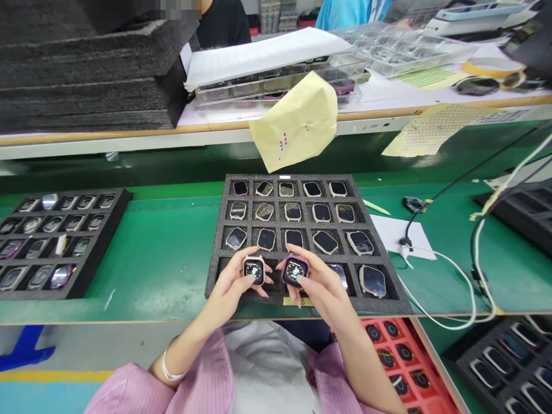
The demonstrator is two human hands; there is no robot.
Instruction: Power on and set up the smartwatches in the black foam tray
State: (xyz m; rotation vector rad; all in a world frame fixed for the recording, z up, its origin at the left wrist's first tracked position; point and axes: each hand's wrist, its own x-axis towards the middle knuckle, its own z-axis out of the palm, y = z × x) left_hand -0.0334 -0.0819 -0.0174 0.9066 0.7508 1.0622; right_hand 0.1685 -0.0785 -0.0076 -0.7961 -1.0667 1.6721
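Observation:
My left hand [235,280] is closed around a light-framed smartwatch [253,270], its thumb on the lit screen. In my right hand [317,279] is a purple-framed smartwatch [295,268], also lit, with the thumb on its lower edge. Both are held side by side above the front row of a black foam tray [280,177]. Most compartments of that tray hold strapless watch cases with dark screens, such as the light-framed watch case [372,281] at the front right. My hands partly hide the front compartments.
Another foam tray of watches [123,201] lies at the left. White and black cables [470,276] hang at the right, near a white paper [409,233]. A shelf [150,138] with foam blocks [86,75] runs behind. Below right are a red tray [403,333] and a dark watch tray [466,356].

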